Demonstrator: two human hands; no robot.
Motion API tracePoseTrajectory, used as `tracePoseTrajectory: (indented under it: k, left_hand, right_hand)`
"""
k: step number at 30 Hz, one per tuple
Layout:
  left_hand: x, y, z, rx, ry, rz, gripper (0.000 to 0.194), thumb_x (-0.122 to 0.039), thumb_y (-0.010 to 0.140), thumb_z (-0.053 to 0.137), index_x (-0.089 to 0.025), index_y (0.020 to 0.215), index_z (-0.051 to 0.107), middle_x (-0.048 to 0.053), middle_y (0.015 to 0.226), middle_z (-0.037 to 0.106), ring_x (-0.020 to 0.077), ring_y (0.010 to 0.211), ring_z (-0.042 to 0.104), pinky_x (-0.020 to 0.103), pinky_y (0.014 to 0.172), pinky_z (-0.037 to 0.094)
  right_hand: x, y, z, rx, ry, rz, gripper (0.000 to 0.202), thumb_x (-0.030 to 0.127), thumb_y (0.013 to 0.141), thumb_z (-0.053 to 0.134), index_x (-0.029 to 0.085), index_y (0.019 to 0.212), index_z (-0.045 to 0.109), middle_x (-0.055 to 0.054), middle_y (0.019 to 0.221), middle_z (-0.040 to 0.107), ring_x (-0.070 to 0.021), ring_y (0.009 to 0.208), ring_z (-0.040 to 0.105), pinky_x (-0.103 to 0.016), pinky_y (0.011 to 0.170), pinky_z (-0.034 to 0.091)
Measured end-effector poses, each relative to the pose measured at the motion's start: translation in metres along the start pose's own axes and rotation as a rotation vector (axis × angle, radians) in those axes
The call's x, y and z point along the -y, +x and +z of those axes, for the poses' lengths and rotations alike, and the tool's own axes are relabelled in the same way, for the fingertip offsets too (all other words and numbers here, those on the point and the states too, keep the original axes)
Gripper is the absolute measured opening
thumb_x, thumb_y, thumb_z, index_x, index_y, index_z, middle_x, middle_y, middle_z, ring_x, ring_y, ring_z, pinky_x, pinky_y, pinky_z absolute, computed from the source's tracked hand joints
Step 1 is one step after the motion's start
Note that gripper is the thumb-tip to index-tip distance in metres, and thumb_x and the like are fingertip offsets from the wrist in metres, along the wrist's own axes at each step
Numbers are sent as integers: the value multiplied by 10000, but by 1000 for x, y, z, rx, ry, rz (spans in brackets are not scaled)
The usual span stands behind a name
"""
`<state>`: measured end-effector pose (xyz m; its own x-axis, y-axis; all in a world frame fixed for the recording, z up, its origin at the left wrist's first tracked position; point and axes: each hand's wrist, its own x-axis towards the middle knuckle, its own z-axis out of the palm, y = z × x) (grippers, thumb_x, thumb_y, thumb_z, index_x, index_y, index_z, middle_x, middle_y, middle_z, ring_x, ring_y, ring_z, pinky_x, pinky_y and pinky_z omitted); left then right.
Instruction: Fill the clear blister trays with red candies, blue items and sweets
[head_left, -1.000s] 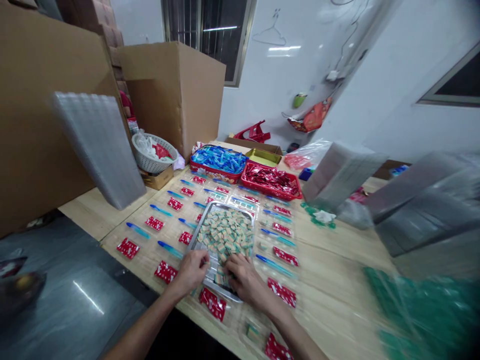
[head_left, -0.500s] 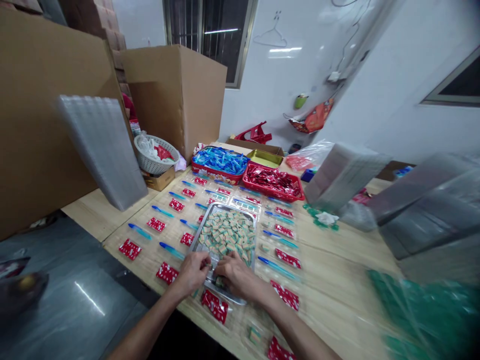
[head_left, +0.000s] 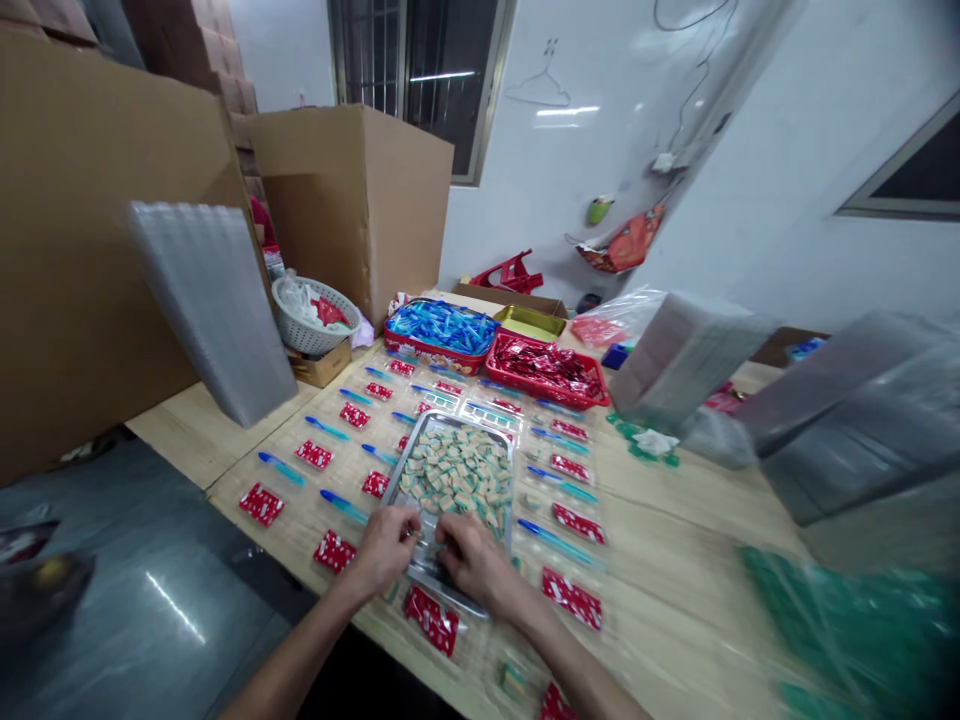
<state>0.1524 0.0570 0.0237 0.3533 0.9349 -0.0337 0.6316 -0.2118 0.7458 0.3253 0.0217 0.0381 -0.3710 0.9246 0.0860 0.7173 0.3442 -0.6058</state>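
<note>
A metal tray [head_left: 421, 572] heaped with small beige-and-green blocks [head_left: 459, 465] lies in front of me. Over its near end, my left hand [head_left: 386, 548] has thumb and fingertips pinched together; what they hold is too small to make out. Beside it, fingers curled inward, my right hand [head_left: 474, 562] hovers over the near right part of the tray, its fingertips' contents hidden. Around the tray, clear plastic trays hold red dotted packets [head_left: 431, 620] and blue pen-like sticks [head_left: 343, 505]. One small block [head_left: 512, 680] sits in a clear tray near my right forearm.
Behind are a tin of blue sticks [head_left: 442, 327], a red basket of red packets [head_left: 547, 365] and a gold tray [head_left: 531, 323]. Stacked clear trays stand left [head_left: 217, 310] and right [head_left: 686, 355]. Green plastic [head_left: 862, 620] lies at right; large cartons [head_left: 405, 210] stand behind.
My right hand has shifted slightly right and its fingers have drawn up from the blocks at the tray's near end. My left hand stays pinched in nearly the same place.
</note>
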Motion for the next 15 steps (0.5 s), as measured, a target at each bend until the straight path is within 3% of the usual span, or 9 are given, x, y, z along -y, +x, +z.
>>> tracePoseTrajectory:
  k: [3, 7, 15]
  left_hand:
    - [1, 1, -4, 11, -1, -2, 190, -52, 649, 486, -156, 706, 635, -22, 594, 563, 135, 592, 528, 226, 559, 359]
    - [1, 1, -8, 64, 15, 16, 235, -16, 592, 471, -158, 696, 626, -37, 571, 539, 128, 573, 509, 222, 540, 336]
    - [-1, -4, -5, 72, 62, 13, 188, -43, 589, 517, -174, 711, 575, -56, 565, 476, 126, 566, 460, 232, 542, 307]
  right_hand:
    - [1, 2, 13, -82, 63, 78, 183, 38, 677, 473, 198, 759, 508, -5, 780, 586, -170, 791, 511, -258, 695, 347]
    - [5, 5, 24, -135, 56, 73, 203, 19, 681, 461, 199, 763, 505, -18, 797, 584, -181, 816, 509, -270, 718, 353]
    - [9, 6, 23, -167, 57, 15, 268, -24, 616, 451, 202, 758, 473, -15, 810, 594, -182, 817, 528, -285, 747, 359]
